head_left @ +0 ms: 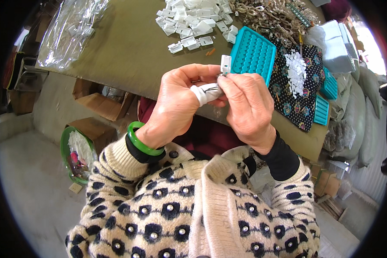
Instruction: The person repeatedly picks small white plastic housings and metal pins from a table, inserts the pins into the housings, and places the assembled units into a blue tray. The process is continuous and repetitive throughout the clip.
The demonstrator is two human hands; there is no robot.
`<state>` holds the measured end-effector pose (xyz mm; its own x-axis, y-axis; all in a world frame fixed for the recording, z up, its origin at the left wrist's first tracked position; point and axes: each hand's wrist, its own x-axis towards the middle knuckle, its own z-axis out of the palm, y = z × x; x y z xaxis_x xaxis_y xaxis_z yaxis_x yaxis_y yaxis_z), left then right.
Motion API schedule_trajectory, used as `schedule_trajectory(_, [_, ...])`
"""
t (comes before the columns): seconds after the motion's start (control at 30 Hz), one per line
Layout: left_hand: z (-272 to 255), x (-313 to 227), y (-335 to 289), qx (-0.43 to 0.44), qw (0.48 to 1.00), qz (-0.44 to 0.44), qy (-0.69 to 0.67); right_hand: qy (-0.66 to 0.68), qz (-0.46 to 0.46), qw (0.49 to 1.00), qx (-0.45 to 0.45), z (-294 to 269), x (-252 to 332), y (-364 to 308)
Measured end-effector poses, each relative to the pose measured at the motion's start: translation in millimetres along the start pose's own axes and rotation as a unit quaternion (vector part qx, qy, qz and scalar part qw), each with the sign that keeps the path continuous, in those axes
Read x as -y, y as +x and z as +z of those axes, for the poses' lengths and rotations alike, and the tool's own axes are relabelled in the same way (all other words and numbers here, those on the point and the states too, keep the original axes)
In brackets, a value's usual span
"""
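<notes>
A small white hinged plastic box [225, 63] stands up between my hands, above the table's near edge. My left hand [170, 103] is closed, its thumb against the box's lower part. White cloth [207, 93] is wrapped round one of its fingers. My right hand [250, 105] is closed too, thumb and fingertips pinched together just under the box. Something tiny shows at those fingertips, too small to name. Beyond my hands lies a heap of similar white boxes [195, 19], with several loose ones nearer me. A teal dimpled tray [254, 53] lies just past my right hand.
White flat pieces [296, 73] lie on a black patterned cloth [284, 109] at right. Behind it is a tangled heap of clear and brownish strands [275, 15]. Clear plastic sheeting [75, 34] covers the table's left end. A green basket [65, 148] stands on the floor.
</notes>
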<state>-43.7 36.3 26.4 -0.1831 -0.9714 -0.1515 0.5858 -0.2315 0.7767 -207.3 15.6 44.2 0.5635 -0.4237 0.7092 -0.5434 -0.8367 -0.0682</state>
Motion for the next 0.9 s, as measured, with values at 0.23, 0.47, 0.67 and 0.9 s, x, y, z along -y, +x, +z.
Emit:
schedule_trajectory(0.23, [-5,4,8,-0.041,0.999,-0.022,0.005,0.074,0.081,0.994,-0.013,-2,-2,-8])
schedule_trajectory(0.47, [-15,20,18,-0.05,0.996,0.045,0.062,-0.104,0.161,0.974,0.124,-18,-21,-27])
schedule_trajectory(0.67, [-16,24,20,-0.052,0.994,0.048,0.086,-0.105,0.145,0.976,0.122,-16,-33,-33])
schedule_trajectory(0.9, [-19,27,21,-0.04,0.989,0.064,0.128,-0.107,0.2,0.972,-0.059,-55,-52,-26])
